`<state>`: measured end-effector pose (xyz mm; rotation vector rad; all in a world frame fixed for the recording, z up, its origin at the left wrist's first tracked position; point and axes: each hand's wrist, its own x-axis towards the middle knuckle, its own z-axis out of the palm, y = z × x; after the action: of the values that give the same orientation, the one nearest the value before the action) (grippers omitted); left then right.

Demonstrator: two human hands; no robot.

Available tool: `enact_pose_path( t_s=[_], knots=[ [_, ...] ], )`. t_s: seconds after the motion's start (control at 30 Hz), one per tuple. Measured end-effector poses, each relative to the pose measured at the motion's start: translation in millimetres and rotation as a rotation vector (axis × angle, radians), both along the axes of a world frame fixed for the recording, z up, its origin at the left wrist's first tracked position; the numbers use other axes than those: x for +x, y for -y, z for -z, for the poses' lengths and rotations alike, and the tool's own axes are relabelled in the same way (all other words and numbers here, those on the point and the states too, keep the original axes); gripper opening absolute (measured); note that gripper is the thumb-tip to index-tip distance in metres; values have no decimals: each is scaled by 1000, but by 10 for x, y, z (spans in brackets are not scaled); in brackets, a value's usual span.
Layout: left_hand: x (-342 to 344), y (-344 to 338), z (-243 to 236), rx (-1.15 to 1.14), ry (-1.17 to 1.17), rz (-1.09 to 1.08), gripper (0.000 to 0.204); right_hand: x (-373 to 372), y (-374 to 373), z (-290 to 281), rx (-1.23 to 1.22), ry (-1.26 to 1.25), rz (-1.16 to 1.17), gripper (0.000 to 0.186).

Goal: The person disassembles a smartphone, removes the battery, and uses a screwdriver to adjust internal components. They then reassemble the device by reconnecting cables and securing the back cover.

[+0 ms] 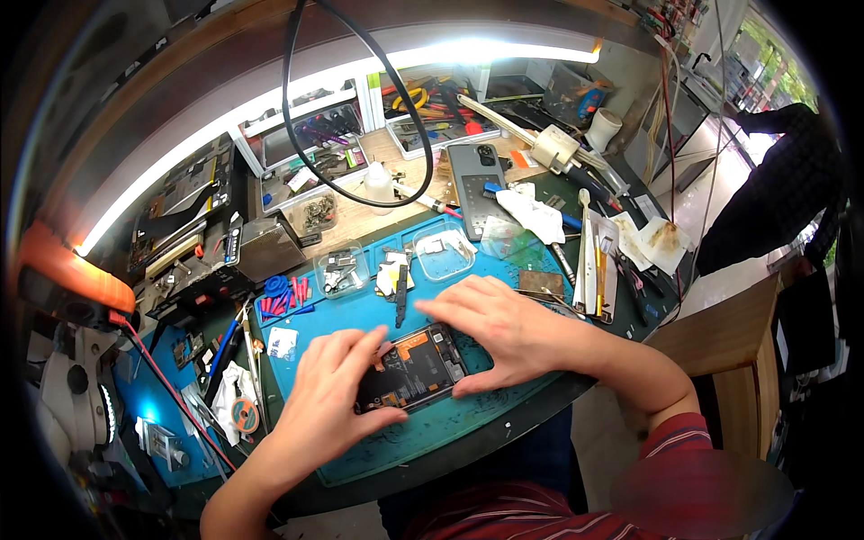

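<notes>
An opened dark phone (412, 369), its internal parts and orange flex pieces exposed, lies on the blue work mat (493, 270). My left hand (333, 387) grips the phone's left end, thumb along the near edge and fingers bent toward the far edge. My right hand (499, 328) is at the right end, fingers spread beyond the far edge and thumb touching the near corner. Just past the phone are a narrow black part (401, 297), a clear tray of small parts (342, 270) and another clear container (443, 255).
Around the mat are a grey phone (475, 193), white tissue (531, 211), pink-handled bits (274, 306), tweezers and tools (598, 270), an orange meter (76, 274) and a solder spool (245, 414). A looped black cable (387, 63) hangs overhead. A wooden cabinet (720, 351) stands right.
</notes>
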<state>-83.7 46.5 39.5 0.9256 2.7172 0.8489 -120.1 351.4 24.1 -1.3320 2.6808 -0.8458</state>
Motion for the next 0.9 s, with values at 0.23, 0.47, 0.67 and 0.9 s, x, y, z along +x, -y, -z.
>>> enact_pose_path(
  t_s=[0.23,0.47,0.67,0.9],
  knots=[
    [220,406,-55,-25,51,-134,91,-76,374,-119,96,21,-132,99],
    [200,443,-26,-43,18,-104,85,-131,617,-72,97,46,-159,87],
    [165,420,-5,-38,18,-99,83,-112,600,-45,72,79,-149,78],
    [257,551,-65,71,31,-139,96,-35,622,-141,126,95,-113,82]
  ],
)
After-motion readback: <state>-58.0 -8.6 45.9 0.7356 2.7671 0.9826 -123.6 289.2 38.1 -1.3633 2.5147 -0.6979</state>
